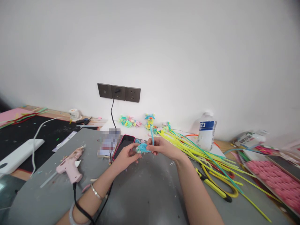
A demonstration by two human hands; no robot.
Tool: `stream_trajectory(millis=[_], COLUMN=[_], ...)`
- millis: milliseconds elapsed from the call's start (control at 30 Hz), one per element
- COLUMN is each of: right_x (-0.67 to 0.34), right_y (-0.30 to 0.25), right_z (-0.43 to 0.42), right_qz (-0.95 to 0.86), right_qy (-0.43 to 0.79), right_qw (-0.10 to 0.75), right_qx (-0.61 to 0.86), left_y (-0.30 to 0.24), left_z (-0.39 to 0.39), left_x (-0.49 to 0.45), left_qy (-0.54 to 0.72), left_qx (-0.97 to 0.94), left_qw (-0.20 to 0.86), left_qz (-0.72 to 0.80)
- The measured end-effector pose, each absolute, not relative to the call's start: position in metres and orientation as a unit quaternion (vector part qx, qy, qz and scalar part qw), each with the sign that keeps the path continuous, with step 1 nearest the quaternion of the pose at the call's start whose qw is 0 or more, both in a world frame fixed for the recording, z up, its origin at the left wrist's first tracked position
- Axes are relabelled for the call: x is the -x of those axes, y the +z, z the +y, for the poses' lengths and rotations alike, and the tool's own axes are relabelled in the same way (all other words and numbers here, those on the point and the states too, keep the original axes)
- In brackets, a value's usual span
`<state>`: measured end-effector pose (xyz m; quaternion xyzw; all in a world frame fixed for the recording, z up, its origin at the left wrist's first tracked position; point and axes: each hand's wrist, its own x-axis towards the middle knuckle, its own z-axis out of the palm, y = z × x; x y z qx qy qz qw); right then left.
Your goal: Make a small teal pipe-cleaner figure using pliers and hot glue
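Observation:
My left hand [127, 153] and my right hand [161, 147] meet above the grey mat [145, 190] and together pinch a small blue coiled pipe-cleaner spiral [143, 147]. A loose blue tail rises from the spiral beside my right thumb. A pink-edged phone [123, 144] lies just behind my left hand. Bracelets and a black cord cross my left wrist.
A pink glue gun [70, 165] lies at the left of the mat. Yellow and green pipe cleaners [211, 162] spread to the right, with yellow cutters [214, 186], a white bottle [206, 131] and a tray of pink pieces [274, 179]. A white power bank [20, 154] sits far left.

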<state>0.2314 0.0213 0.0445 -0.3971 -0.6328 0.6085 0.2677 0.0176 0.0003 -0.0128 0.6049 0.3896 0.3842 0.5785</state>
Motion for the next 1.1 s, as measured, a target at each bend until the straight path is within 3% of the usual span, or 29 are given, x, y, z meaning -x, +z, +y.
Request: stream_trajectory(millis=[733,1100], right_x=[-0.2248,-0.2228], right_y=[0.0447,0.0428], right_z=[0.0188,0.0189], right_qz=[-0.665,-0.658], right_qy=[0.557,0.551], right_qw=[0.247,0.24], right_qx=[0.431,0.453], left_y=[-0.0098,-0.0145], left_z=[-0.0006,0.0006], left_x=[-0.0186,-0.0175], left_qy=[0.382,0.389], left_qx=[-0.609,-0.64], left_qw=[0.575,0.519], left_qz=[0.391,0.411])
